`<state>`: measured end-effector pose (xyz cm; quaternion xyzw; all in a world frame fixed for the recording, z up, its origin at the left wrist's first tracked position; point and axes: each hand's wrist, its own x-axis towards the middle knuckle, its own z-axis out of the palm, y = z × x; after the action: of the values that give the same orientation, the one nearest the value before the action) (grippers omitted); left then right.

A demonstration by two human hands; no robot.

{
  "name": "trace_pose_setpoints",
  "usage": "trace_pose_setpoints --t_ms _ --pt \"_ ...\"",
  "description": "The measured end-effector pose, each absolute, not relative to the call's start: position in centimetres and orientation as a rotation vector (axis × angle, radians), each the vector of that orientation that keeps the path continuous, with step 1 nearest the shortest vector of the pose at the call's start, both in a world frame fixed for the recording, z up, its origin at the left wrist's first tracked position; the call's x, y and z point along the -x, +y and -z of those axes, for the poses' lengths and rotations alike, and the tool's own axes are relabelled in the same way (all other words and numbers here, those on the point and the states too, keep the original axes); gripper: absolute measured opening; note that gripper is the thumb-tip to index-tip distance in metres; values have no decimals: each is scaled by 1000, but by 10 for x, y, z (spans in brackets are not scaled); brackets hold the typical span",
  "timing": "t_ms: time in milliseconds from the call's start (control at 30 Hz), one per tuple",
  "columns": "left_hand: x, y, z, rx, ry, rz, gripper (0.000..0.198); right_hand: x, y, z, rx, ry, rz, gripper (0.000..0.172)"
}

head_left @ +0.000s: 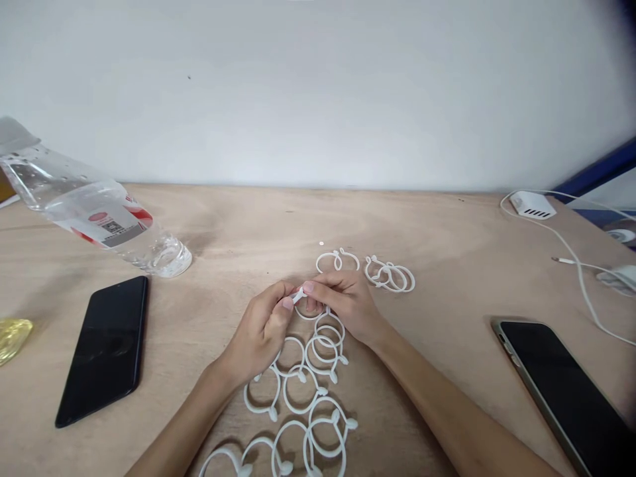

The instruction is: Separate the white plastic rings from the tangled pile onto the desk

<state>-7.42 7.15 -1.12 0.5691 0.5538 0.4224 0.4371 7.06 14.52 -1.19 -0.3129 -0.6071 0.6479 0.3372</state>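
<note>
Above the middle of the wooden table, my left hand (259, 328) pinches a small white plastic ring (297, 296) between thumb and forefinger. The thumb and fingers of my right hand (354, 306) close on the other end of the same ring, so the two hands nearly meet. Fingers hide most of this ring's shape. Below and between my arms lie several loose white rings (301, 389) with small rounded tabs, some overlapping. Beyond my right hand are a few more rings (390, 275), tangled together, and another looped ring (325, 255) partly behind the fingers.
A clear water bottle (112, 212) stands at the left, with a dark phone (106, 348) in front of it and a yellow transparent object (12, 338) at the edge. On the right are another phone (561, 391), a white cable (571, 252) and a white charger block (533, 205).
</note>
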Motion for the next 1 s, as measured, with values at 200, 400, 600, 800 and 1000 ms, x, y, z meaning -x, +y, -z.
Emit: trace_pose_setpoints --t_ms 200,400,600,800,1000 --pt "81 78 24 -1000 1300 -1340 27 -75 159 21 1034 -1348 -1256 25" --pt "83 78 12 -1186 1370 -1221 22 -88 167 20 1110 -2043 -918 12" --pt "82 77 13 -1015 1200 -1311 18 -89 166 27 1076 -2012 -522 16" --pt "80 80 13 -757 1154 -1395 13 -89 167 25 948 -2264 -480 14" --pt "79 81 14 -746 1159 -1424 10 -87 162 24 869 -2418 -519 21"
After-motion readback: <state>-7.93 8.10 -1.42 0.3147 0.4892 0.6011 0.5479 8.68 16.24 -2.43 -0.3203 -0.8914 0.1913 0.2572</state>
